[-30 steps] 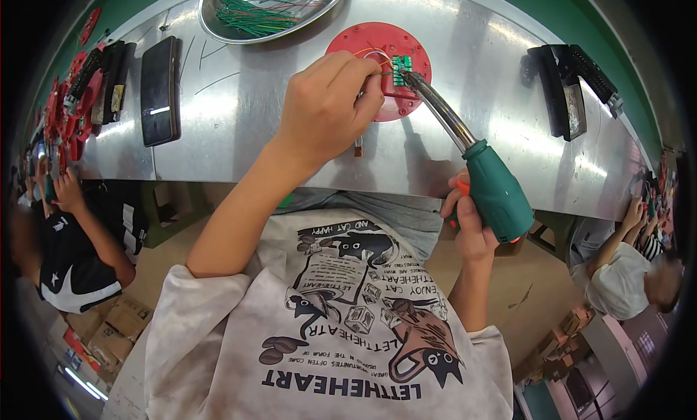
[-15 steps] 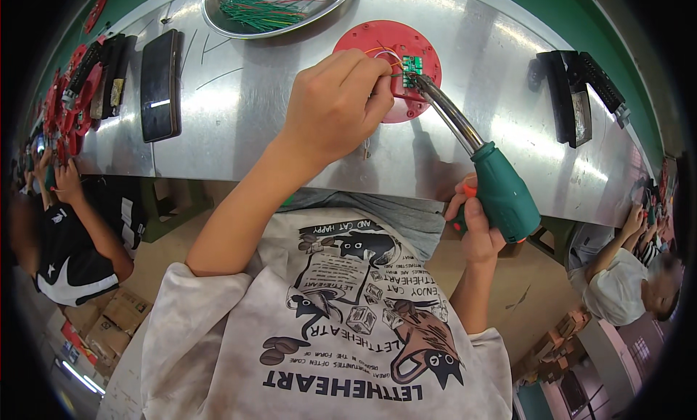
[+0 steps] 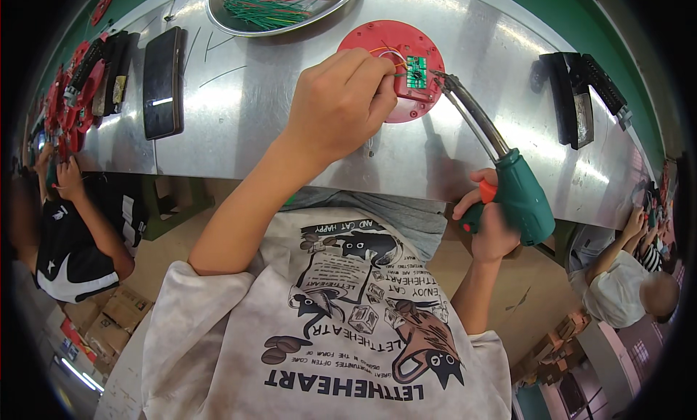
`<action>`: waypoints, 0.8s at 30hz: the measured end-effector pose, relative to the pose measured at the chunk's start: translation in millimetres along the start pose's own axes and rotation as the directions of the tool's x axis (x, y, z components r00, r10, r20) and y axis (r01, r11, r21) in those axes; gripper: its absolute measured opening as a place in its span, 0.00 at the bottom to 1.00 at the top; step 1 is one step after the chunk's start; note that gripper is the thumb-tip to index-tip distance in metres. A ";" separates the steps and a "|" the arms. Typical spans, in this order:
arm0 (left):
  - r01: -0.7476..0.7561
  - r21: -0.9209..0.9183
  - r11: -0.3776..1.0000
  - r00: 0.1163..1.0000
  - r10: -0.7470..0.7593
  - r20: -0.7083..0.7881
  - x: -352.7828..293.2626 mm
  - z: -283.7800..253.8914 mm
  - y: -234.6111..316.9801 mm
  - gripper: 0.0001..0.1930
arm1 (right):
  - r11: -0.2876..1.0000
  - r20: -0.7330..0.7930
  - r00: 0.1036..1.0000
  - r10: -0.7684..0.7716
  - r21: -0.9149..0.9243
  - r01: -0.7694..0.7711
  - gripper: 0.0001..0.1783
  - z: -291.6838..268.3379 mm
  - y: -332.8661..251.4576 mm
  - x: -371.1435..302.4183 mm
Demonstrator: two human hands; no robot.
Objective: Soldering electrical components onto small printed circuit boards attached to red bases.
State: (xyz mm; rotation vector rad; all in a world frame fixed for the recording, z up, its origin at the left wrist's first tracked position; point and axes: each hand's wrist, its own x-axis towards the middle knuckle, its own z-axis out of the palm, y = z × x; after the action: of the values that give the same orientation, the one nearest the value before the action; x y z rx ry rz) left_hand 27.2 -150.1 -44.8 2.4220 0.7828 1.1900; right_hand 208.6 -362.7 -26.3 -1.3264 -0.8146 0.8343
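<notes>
Fingers (image 3: 383, 75) of my left hand (image 3: 330, 104) are pressing together at the tips, no gap showing, and seem to be gripping a thin wire (image 3: 399, 74), a short stretch running onto the board (image 3: 417, 71). What lies deeper in the pinch, I am not seeing.

Board is sitting on the red disc (image 3: 431, 44), just right of those tips, on the bench (image 3: 483, 75) before me.

Right hand (image 3: 495, 227) is curling round the green handle of the iron (image 3: 526, 195), a finger resting by the orange trigger (image 3: 488, 192). Whether I am squeezing it, cannot tell.

Change: the iron is drawing off to the right. Half a second back its tip was overlapping the board; now it is hanging clear, beside it, over the disc's right part. My reading: heat is leaving the joint while the left pinch is keeping the wire steady. Whether the joint is holding is not showing.

Counting: one board, one disc under it, one iron, one bowl (image 3: 334, 12), one phone (image 3: 163, 86), two black stands (image 3: 577, 108), one at each side. Bowl's green wires (image 3: 261, 10) are tangling beyond counting.
</notes>
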 end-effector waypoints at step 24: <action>-0.052 0.039 0.998 0.998 0.051 0.027 -0.4 -1.2 0.4 0.05 | 0.997 0.051 0.998 0.021 -0.071 -0.017 0.24 2.0 2.5 -9.3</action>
State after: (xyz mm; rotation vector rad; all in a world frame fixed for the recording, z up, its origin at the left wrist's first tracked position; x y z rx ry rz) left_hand 26.1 -150.6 -44.2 2.4992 0.7478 1.1694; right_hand 202.3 -369.8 -29.0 -1.3815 -0.8799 0.8648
